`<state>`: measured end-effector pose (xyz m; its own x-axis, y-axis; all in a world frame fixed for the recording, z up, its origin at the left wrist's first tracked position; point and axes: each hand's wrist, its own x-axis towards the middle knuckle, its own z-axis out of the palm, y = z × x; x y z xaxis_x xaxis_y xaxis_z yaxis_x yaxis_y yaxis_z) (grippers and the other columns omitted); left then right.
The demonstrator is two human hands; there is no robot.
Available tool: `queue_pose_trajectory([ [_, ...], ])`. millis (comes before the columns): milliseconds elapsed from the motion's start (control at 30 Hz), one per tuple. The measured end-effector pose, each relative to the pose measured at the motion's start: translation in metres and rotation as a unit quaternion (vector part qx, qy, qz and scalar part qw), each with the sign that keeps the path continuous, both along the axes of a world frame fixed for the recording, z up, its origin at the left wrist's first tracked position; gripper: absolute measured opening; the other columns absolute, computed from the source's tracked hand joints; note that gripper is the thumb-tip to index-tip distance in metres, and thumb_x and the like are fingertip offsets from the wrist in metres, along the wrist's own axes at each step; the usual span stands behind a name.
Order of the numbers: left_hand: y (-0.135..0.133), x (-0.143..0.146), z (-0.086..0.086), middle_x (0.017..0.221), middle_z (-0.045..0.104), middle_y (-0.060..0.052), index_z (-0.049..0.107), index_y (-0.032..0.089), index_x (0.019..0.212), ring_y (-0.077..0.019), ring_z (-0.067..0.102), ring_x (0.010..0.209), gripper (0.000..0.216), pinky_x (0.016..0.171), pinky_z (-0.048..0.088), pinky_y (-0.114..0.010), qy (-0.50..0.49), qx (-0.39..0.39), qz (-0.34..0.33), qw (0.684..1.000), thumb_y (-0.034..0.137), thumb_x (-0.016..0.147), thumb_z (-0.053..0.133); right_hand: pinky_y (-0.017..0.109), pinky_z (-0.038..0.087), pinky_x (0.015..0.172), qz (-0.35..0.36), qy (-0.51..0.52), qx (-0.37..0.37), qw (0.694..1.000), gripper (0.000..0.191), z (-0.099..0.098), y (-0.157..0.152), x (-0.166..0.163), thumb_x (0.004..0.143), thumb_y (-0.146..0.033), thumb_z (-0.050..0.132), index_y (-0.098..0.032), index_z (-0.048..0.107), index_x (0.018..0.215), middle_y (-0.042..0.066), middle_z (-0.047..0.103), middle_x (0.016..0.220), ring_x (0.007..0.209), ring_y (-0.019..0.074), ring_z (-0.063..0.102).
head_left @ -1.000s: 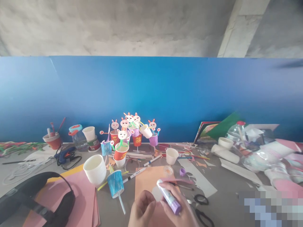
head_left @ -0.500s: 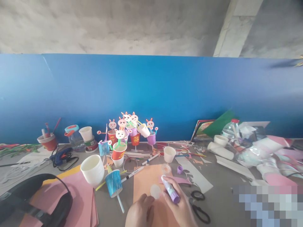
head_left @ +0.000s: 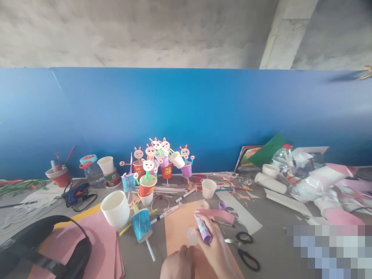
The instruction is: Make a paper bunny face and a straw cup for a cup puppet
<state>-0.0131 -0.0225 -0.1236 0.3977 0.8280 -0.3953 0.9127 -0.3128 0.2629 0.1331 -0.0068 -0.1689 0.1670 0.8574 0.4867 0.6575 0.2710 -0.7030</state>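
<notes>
Fingers of the right hand (head_left: 217, 250) pinch a lilac-and-white plastic glue stick (head_left: 202, 229), low at centre over a pale orange paper sheet (head_left: 177, 219); its long axis runs from 5 to 11 o'clock, pale end pointing to 11. At its 8 o'clock lies a small pale round paper disc (head_left: 192, 235). The left hand (head_left: 177, 266), at 7 o'clock, has bunched fingers; their grip cannot be told

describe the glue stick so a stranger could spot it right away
Find the orange paper sheet at the table's near edge, before the bunny cups. Over it, the right hand holds the glue stick. Unlike the slim white markers nearby, it is stubby, white and purple.
</notes>
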Motion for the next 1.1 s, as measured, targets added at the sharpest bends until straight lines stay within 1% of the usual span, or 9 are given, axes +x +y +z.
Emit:
queue_pose_trajectory([
  [67, 0.0, -0.003, 0.009, 0.117, 0.07, -0.015, 0.061, 0.017, 0.126, -0.034, 0.07, 0.103, 0.042, 0.082, 0.056, -0.041, 0.008, 0.008, -0.003, 1.0, 0.011, 0.088, 0.046, 0.032, 0.061, 0.082, 0.0, 0.002, 0.003, 1.0, 0.033, 0.0, 0.0, -0.004, 0.08, -0.025, 0.056, -0.025, 0.066, 0.112, 0.006, 0.077, 0.112, 0.098, 0.025, 0.074],
  [133, 0.001, -0.008, 0.014, 0.115, 0.071, -0.015, 0.062, 0.017, 0.126, -0.0333, 0.071, 0.1, 0.04, 0.081, 0.056, -0.041, 0.004, 0.029, -0.005, 1.0, 0.01, 0.09, 0.044, 0.03, 0.062, 0.074, 0.007, 0.007, -0.005, 1.0, 0.031, 0.0, 0.0, -0.007, 0.079, -0.024, 0.058, -0.026, 0.066, 0.109, 0.005, 0.079, 0.104, 0.087, 0.0238, 0.076],
  [200, 0.003, -0.012, 0.015, 0.112, 0.072, -0.013, 0.062, 0.018, 0.126, -0.0323, 0.072, 0.097, 0.04, 0.078, 0.057, -0.04, 0.001, 0.048, -0.009, 0.999, 0.01, 0.092, 0.043, 0.028, 0.062, 0.068, 0.012, 0.015, -0.015, 1.0, 0.026, 0.0, -0.002, -0.011, 0.081, -0.024, 0.057, -0.028, 0.067, 0.106, 0.003, 0.079, 0.092, 0.076, 0.022, 0.075],
  [267, 0.006, -0.015, 0.012, 0.111, 0.072, -0.012, 0.061, 0.02, 0.127, -0.0315, 0.073, 0.096, 0.04, 0.076, 0.056, -0.038, -0.001, 0.055, -0.011, 0.998, 0.01, 0.093, 0.043, 0.028, 0.062, 0.066, 0.01, 0.023, -0.024, 0.999, 0.025, -0.001, -0.003, -0.013, 0.083, -0.023, 0.056, -0.029, 0.066, 0.104, 0.001, 0.078, 0.083, 0.072, 0.0216, 0.074],
  [433, 0.008, -0.017, 0.003, 0.108, 0.073, -0.012, 0.061, 0.02, 0.127, -0.0307, 0.073, 0.092, 0.038, 0.073, 0.055, -0.036, -0.018, 0.064, 0.001, 0.998, 0.012, 0.094, 0.043, 0.028, 0.061, 0.072, 0.023, 0.036, -0.028, 0.999, 0.029, -0.006, -0.002, -0.014, 0.083, -0.019, 0.053, -0.026, 0.064, 0.11, 0.003, 0.078, 0.094, 0.086, 0.0218, 0.074],
  [633, 0.008, -0.018, -0.003, 0.108, 0.074, -0.011, 0.06, 0.021, 0.13, -0.0309, 0.073, 0.093, 0.04, 0.074, 0.056, -0.036, -0.018, 0.073, -0.002, 0.997, 0.011, 0.095, 0.043, 0.029, 0.06, 0.071, 0.034, 0.024, -0.048, 0.998, 0.032, -0.012, -0.001, -0.012, 0.083, -0.018, 0.054, -0.026, 0.064, 0.112, 0.002, 0.077, 0.084, 0.079, 0.0219, 0.074],
  [800, 0.01, -0.017, -0.012, 0.106, 0.073, -0.014, 0.048, 0.024, 0.144, -0.0318, 0.074, 0.091, 0.056, 0.071, 0.057, -0.037, 0.008, 0.083, -0.035, 0.996, 0.004, 0.093, 0.042, 0.032, 0.06, 0.078, 0.006, -0.003, -0.028, 1.0, 0.034, -0.013, 0.0, -0.013, 0.081, -0.016, 0.052, -0.023, 0.064, 0.113, 0.007, 0.078, 0.103, 0.09, 0.0235, 0.074],
  [900, 0.01, -0.016, -0.013, 0.103, 0.073, -0.014, 0.048, 0.023, 0.144, -0.0313, 0.074, 0.088, 0.06, 0.069, 0.056, -0.035, 0.024, 0.088, -0.041, 0.995, -0.001, 0.089, 0.042, 0.034, 0.06, 0.078, 0.006, -0.015, -0.021, 1.0, 0.036, -0.011, 0.0, -0.012, 0.079, -0.015, 0.052, -0.023, 0.065, 0.112, 0.008, 0.078, 0.103, 0.09, 0.0244, 0.074],
  [1100, 0.011, -0.015, -0.012, 0.099, 0.074, -0.013, 0.051, 0.021, 0.142, -0.0314, 0.075, 0.085, 0.06, 0.064, 0.055, -0.034, 0.026, 0.1, -0.043, 0.994, -0.002, 0.087, 0.042, 0.03, 0.061, 0.076, 0.009, -0.02, -0.02, 1.0, 0.035, -0.009, -0.001, -0.011, 0.08, -0.014, 0.053, -0.024, 0.065, 0.111, 0.005, 0.078, 0.101, 0.09, 0.0231, 0.074],
])
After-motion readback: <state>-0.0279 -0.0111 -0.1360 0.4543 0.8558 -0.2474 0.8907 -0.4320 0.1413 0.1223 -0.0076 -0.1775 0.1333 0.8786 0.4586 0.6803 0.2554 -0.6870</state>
